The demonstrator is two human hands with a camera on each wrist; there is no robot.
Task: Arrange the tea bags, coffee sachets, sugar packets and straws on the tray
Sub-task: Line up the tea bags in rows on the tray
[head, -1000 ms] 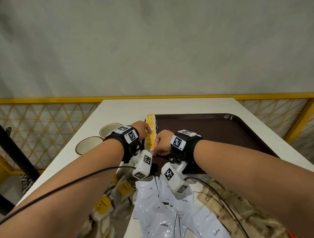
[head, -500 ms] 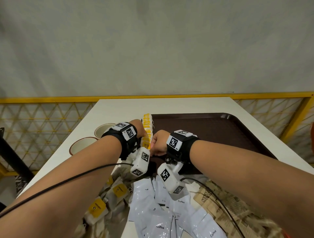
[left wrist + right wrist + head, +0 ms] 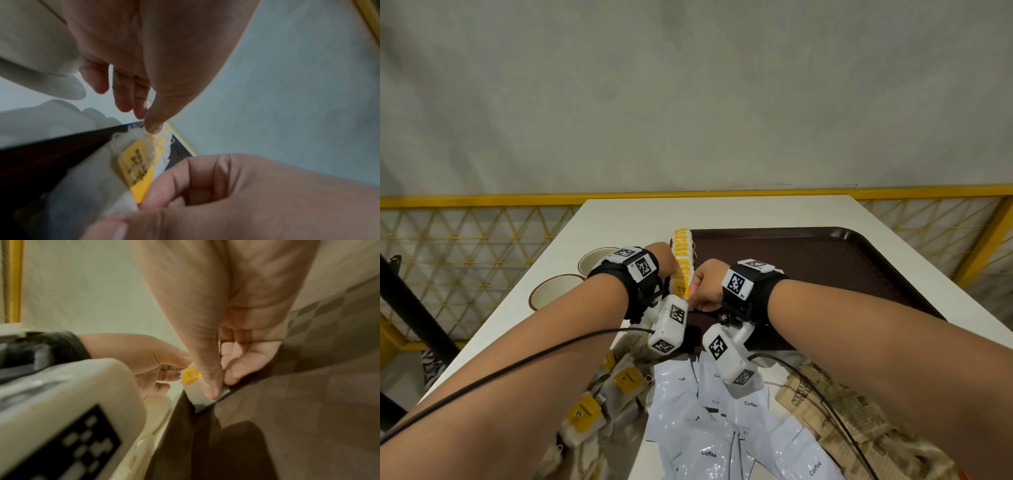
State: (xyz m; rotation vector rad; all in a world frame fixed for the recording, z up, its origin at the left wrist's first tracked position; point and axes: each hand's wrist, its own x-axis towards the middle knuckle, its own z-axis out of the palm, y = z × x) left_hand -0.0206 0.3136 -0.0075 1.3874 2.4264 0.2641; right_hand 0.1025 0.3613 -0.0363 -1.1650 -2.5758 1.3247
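Brown tray lies mostly bare at centre right; your right hand pinches a tea bag at its left edge, left hand fingers straight beside the row. Cups sit left; sachets crowd the bottom.

Our wrists cover the near end of the tea bag row. The coffee sachets and sugar packets run off the bottom edge; the tea bag tag print is too blurred to read.
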